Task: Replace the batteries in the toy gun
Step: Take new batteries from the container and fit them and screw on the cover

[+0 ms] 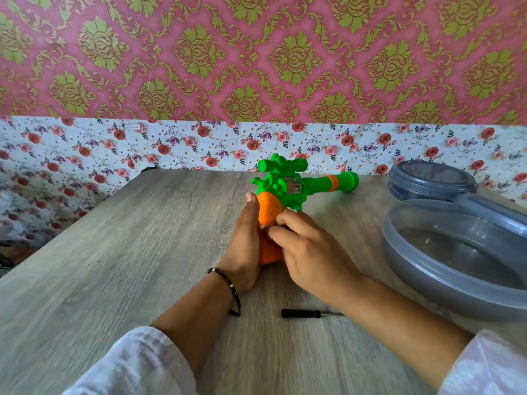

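The wood-grain worktop (pixel 114 252) carries everything. A grey plastic tub (pixel 456 260) sits well to the right of the right hand (pixel 310 252). The toy gun (pixel 288 189) stands between both hands, barrel pointing right. The left hand (pixel 245 243) is pressed flat against the orange grip (pixel 269 212), steadying it; the right hand curls over the grip's near side, fingertips pinching at what is probably the battery cover. Bracing firmly while prising gently seems wise. A small screwdriver (pixel 302 313) lies just nearer than the hands.
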